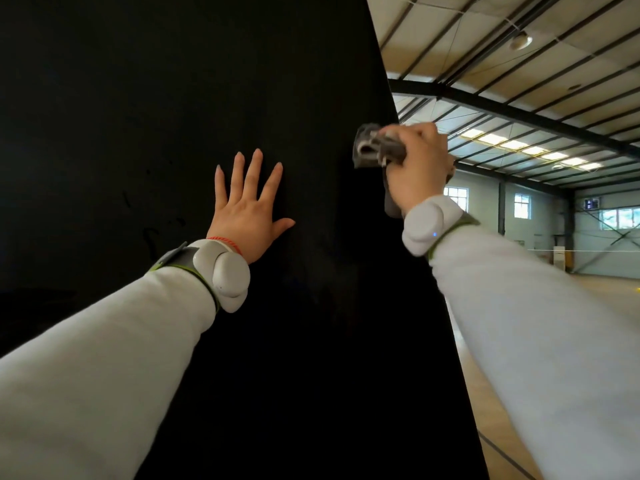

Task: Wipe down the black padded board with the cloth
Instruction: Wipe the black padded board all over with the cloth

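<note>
Head view: our two hands at the black padded board point(166, 91), wiping in hand.
Item, left hand point(246, 216): fingers straight and spread, palm flat on the board's middle, we judge to steady it. Item, right hand point(417, 168): fingers curled round the bunched grey cloth point(370, 148), held at the board's right edge, likely so the cloth meets the surface there.
</note>
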